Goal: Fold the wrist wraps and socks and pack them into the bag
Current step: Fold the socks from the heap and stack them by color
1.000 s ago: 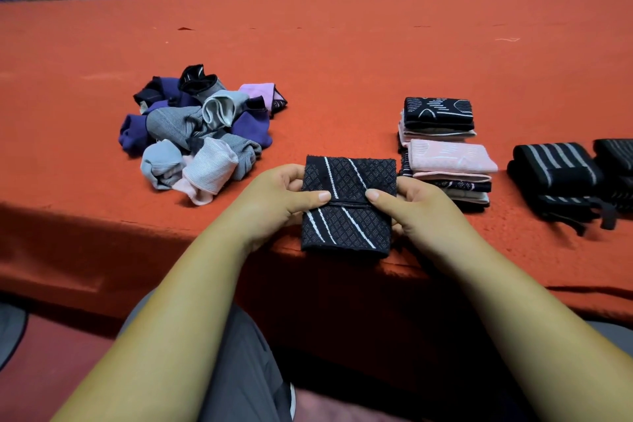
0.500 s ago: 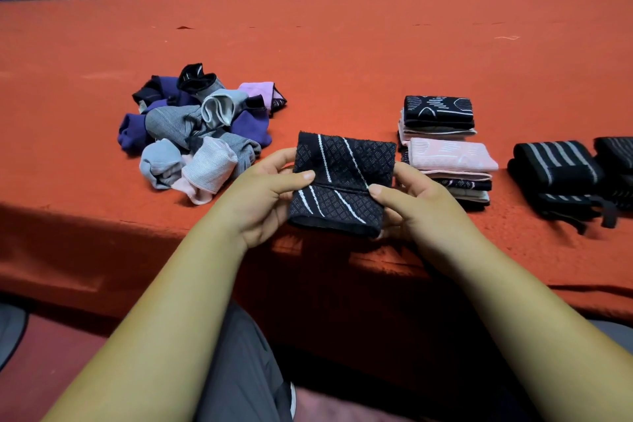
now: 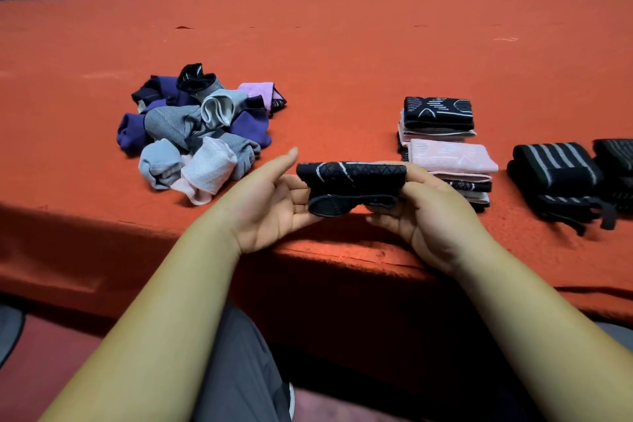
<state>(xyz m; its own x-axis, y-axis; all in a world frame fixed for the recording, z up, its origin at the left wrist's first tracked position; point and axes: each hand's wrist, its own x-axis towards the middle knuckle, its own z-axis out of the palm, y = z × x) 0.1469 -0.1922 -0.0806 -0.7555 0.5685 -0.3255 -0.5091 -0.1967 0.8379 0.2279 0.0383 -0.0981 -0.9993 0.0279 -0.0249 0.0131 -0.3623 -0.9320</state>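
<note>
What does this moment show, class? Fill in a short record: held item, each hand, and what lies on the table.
Held item: black patterned piece, folded, above the table edge
Left hand: palm up under its left end, thumb free
Right hand: grips its right end
Table left: sock pile
Table right: folded stack, striped wrist wraps
Bag: not in view

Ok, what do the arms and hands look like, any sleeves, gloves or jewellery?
Both forearms are bare, no sleeve in view. The left hand and right hand show no gloves, rings or watch. The lap shows grey trousers.
</note>
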